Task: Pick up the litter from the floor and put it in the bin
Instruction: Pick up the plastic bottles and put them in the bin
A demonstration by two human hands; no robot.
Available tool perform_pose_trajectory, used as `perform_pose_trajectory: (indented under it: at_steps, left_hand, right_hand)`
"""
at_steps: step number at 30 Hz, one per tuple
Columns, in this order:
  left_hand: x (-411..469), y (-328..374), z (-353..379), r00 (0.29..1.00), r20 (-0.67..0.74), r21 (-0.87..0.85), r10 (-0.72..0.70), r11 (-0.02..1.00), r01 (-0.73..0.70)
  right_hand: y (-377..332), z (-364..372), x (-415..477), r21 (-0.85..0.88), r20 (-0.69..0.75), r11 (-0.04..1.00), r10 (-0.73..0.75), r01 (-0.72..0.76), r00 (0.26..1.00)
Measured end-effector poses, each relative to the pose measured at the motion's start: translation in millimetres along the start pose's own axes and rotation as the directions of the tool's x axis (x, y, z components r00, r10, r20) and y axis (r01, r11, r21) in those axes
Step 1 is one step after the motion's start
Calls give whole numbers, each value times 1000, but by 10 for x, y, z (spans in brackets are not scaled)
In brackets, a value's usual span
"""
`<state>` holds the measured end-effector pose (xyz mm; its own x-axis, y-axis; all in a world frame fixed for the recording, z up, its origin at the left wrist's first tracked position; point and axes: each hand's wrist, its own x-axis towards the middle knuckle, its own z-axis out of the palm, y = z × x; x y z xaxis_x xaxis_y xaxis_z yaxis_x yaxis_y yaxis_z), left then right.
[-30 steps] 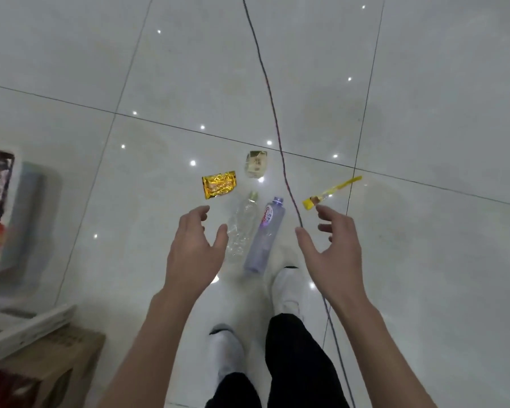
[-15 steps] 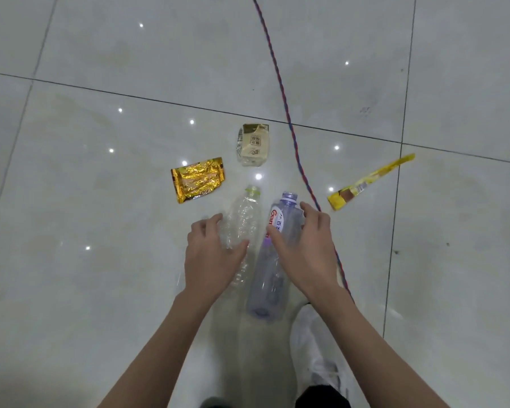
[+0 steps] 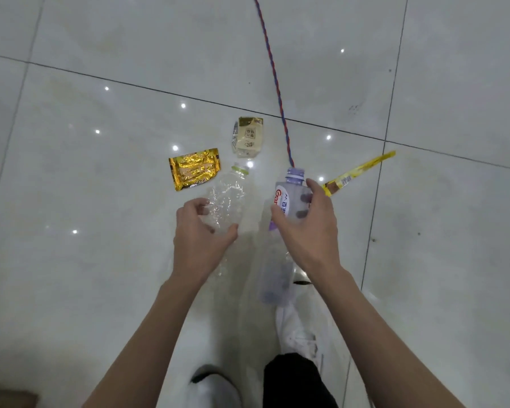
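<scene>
My left hand (image 3: 199, 240) is wrapped around a crumpled clear plastic bottle (image 3: 228, 198) with a green neck ring. My right hand (image 3: 309, 228) grips a purple-tinted bottle (image 3: 287, 195) with a red and white label, its open neck pointing away from me. Both bottles sit just above the floor. On the tiles beyond them lie a gold foil wrapper (image 3: 193, 169), a beige snack packet (image 3: 248, 136) and a long yellow sachet strip (image 3: 357, 172). No bin is in view.
A red and blue twisted cord (image 3: 274, 75) runs across the pale glossy tiles from the top down to the purple bottle. My white shoes (image 3: 298, 328) and dark trouser leg are below my hands. A brown box corner (image 3: 6, 400) shows at bottom left.
Both hands reached down from open above the bottles and closed around them, left on the clear one, right on the purple one. The view moved closer to the floor.
</scene>
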<state>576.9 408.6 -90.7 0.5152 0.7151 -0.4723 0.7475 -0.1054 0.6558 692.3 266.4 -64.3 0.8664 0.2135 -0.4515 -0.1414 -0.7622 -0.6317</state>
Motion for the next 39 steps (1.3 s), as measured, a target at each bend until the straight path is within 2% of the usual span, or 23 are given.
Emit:
perform_pose_trajectory:
  at_steps: [3, 8, 16, 23, 28, 32, 36, 39]
  left_hand:
    - [-339, 429, -486, 1000, -1, -68, -13, 998, 13]
    - [-962, 1485, -1459, 999, -14, -133, 45, 990, -47]
    - [-2183, 3464, -2936, 986, -76, -242, 149, 957, -163]
    - [-3488, 4818, -3897, 959, -7, -318, 282, 909, -270]
    - [-4282, 5271, -4211, 923, 58, -315, 380, 884, -345]
    - [-4900, 5520, -4123, 869, 157, -320, 470, 856, -405]
    - [-5620, 5697, -3815, 787, 280, -313, 549, 828, -466]
    - [-6248, 5734, -3489, 697, 386, -308, 604, 797, -520]
  right_hand:
    - [-408, -537, -259, -12, -21, 1000, -10, 10, 1000]
    - [-1337, -1557, -883, 42, -97, 999, -21, 25, 995]
    - [-2914, -3278, -2144, 228, -252, 968, -50, 109, 966]
    - [-3881, -4720, -3356, 399, -427, 899, 11, 178, 904]
    - [-3940, -5381, -4327, 456, -528, 870, 95, 188, 844]
    - [-3696, -5800, -5028, 507, -592, 842, 186, 183, 784]
    - [-3236, -6207, -5737, 545, -673, 821, 306, 171, 673]
    - [-2751, -6452, -6330, 575, -722, 801, 401, 166, 564]
